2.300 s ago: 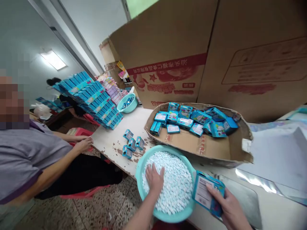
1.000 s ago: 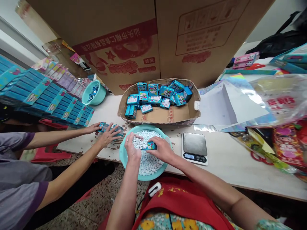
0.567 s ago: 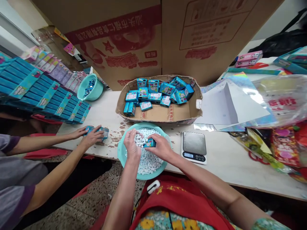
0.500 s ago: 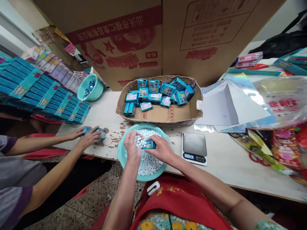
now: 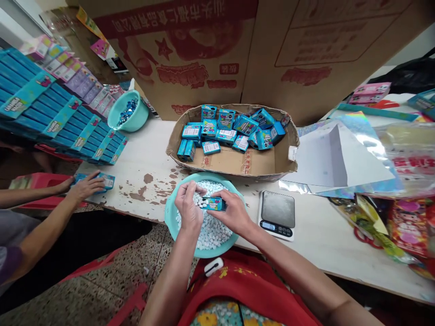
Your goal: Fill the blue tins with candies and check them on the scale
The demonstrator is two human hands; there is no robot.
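My right hand (image 5: 233,209) grips a small blue candy box (image 5: 214,203), held on its side over a turquoise basin (image 5: 171,216). The basin is full of small white candies (image 5: 212,233). Cupped beside the box's left end, my left hand (image 5: 188,203) is closed around some of the white candies (image 5: 198,199). These candies meet the end of the box; whether any are inside it I cannot see. Behind the basin, a cut-down cardboard tray (image 5: 231,166) holds several blue candy boxes (image 5: 226,120). To the right lies a digital scale (image 5: 277,210) with its display lit.
At left, a co-worker's hands (image 5: 83,185) rest on blue boxes (image 5: 108,181). Stacked blue display packs (image 5: 61,113) and a small turquoise bowl (image 5: 141,118) of blue wrapped pieces stand behind. A large carton (image 5: 210,54) closes off the back. Paper sheets (image 5: 319,156) and red scissors (image 5: 365,237) lie right.
The view has shifted slightly. My hands stay over the basin, with the candy box and candies still in them. The co-worker's hands and boxes have moved left.
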